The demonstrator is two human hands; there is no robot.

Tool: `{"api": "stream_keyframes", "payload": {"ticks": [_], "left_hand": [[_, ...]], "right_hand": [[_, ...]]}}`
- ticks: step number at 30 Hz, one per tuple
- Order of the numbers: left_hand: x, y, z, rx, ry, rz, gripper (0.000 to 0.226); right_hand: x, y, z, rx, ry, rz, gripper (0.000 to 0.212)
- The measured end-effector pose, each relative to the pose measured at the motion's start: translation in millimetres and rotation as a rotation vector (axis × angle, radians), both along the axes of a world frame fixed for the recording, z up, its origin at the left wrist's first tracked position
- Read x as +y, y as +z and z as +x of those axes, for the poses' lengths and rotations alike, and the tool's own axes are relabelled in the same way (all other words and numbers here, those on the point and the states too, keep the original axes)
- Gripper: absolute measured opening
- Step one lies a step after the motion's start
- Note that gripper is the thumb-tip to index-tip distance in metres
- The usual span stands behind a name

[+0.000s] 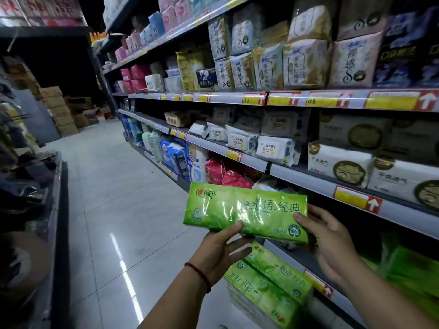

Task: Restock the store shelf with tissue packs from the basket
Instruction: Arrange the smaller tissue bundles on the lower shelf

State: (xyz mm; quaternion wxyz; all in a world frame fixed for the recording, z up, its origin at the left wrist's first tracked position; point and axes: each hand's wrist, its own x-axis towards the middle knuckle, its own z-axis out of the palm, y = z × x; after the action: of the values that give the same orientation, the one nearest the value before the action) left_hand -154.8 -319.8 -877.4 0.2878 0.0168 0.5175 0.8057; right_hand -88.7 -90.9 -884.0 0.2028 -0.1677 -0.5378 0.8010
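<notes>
Gripping one flat, oblong tissue pack [244, 210] from below and at its right end: left hand [223, 252], thumb pressed on the glossy front near the lower edge, fingers curled beneath; right hand [330, 245], thumb on the front, fingers spread behind. Green film, shiny and slightly crinkled, printed with leaves and white lettering. Held nearly level in the air, close before the shelf [297, 169] and its sloping grey rail. Thin red cord bracelet [200, 274] round the left wrist. Directly beneath the hands, a block-shaped stack of matching green packs [268, 288]; cannot tell what carries it. Further right on the lower board, more green packs [413, 267], blurred. Above, soft white pillowy packs [339, 162] in rows behind yellow-and-red price tags [356, 198]. Leftward, pale glossy floor tiles [114, 210].
</notes>
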Motion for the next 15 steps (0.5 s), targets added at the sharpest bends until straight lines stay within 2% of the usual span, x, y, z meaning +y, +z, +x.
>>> {"api": "stream_keyframes", "payload": {"ticks": [5, 10, 15], "left_hand": [[3.2, 1.5, -2.0, 0.013, 0.031, -0.008, 0.051], [7.5, -0.3, -4.8, -0.007, 0.122, 0.013, 0.06], [9.7, 2.6, -6.3, -0.068, 0.169, 0.095, 0.043]], "right_hand": [[3.3, -8.1, -7.8, -0.016, -0.022, -0.066, 0.034], [-2.1, -7.3, -10.0, -0.031, -0.006, -0.095, 0.057], [-8.6, -1.0, -7.0, -0.05, 0.098, -0.142, 0.034]]}}
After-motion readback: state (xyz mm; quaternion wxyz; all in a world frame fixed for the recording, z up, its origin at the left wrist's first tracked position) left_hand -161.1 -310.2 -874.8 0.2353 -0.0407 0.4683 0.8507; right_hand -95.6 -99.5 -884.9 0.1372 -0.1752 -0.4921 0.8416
